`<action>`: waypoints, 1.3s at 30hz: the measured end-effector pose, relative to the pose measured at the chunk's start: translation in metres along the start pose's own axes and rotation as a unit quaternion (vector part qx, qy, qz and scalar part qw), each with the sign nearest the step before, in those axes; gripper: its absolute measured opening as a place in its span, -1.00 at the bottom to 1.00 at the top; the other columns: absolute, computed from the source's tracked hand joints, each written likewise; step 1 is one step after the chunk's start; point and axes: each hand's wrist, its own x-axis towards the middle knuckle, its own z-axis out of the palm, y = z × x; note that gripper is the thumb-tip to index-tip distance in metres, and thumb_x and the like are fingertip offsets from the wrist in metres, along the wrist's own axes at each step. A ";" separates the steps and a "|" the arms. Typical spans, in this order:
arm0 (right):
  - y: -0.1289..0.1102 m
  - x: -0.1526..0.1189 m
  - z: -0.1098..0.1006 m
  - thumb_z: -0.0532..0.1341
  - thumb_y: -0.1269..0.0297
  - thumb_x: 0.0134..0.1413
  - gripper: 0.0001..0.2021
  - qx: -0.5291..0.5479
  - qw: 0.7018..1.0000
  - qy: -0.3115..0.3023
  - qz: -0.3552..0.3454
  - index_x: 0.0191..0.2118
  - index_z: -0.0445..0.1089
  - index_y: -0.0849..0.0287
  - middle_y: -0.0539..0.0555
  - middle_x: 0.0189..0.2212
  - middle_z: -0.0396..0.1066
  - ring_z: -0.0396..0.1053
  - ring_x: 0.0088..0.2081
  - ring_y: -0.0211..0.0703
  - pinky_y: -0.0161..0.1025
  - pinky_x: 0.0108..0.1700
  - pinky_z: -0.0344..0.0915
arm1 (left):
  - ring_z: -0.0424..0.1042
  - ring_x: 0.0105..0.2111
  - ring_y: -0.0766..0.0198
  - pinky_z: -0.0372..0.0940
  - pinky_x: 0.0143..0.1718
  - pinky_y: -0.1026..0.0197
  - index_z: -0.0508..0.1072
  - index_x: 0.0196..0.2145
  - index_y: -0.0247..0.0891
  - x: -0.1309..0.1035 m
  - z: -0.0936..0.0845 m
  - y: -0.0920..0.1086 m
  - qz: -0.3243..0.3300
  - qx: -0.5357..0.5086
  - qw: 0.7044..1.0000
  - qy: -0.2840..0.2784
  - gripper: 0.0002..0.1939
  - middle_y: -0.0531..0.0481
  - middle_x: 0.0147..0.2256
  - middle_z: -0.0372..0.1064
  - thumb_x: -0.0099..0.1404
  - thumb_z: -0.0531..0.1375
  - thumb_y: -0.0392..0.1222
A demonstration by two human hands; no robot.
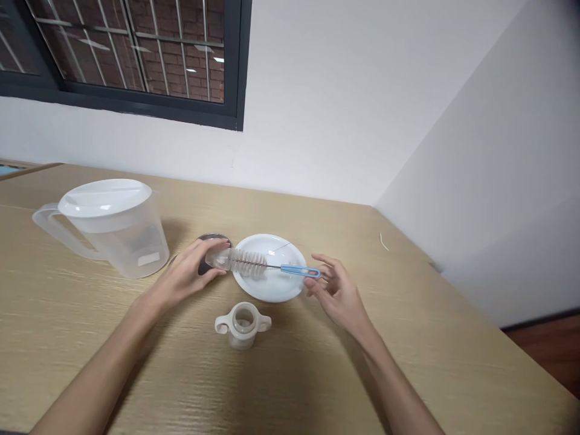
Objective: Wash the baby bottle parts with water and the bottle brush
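My left hand (193, 269) is closed round a small clear cup-like piece (218, 259) at the left end of a bottle brush. The brush's white bristles (248, 263) reach up to or into that piece; the exact overlap is unclear. My right hand (334, 290) pinches the end of the blue brush handle (299, 270). The brush lies level above a white oval dish (272, 291). Behind my left hand, a dark round bowl (216, 237) is partly hidden. Nearer me stands a clear bottle with two white handles (243, 326), its mouth open.
A translucent pitcher with a white lid (120, 226) stands at the left on the wooden table (190, 386). A thin white strip (383, 241) lies at the right. Behind are a white wall and a barred window (136, 48).
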 end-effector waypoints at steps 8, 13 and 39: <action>-0.001 -0.004 0.002 0.09 -0.09 0.31 -0.55 -0.045 0.997 0.018 0.054 -0.46 0.33 0.15 -0.05 -0.70 0.29 0.21 -0.69 -0.30 -0.33 -0.62 0.17 | 0.38 0.10 0.07 0.32 0.11 -0.02 0.24 0.20 -0.01 -0.001 0.003 0.001 0.004 0.013 1.000 -0.023 -0.53 -0.05 0.11 0.38 0.36 0.18 -0.14; 0.002 0.000 -0.001 0.22 -0.02 0.23 -0.63 -0.025 0.999 0.020 0.009 -0.01 0.33 0.14 -0.02 -0.45 0.43 0.37 -0.52 -0.24 -0.30 -0.46 0.33 | 0.35 0.14 0.05 0.30 0.14 -0.01 0.21 0.22 -0.02 0.000 0.003 0.001 -0.014 0.019 0.999 -0.028 -0.48 -0.05 0.15 0.36 0.35 0.18 -0.03; -0.008 -0.004 0.004 0.14 -0.14 0.24 -0.53 -0.067 0.996 0.035 0.036 -0.48 0.38 0.17 -0.06 -0.71 0.30 0.23 -0.69 -0.31 -0.36 -0.63 0.15 | 0.36 0.12 0.07 0.30 0.12 0.01 0.24 0.20 -0.05 -0.001 0.003 -0.001 0.000 -0.004 1.000 -0.003 -0.54 -0.06 0.14 0.35 0.37 0.18 -0.09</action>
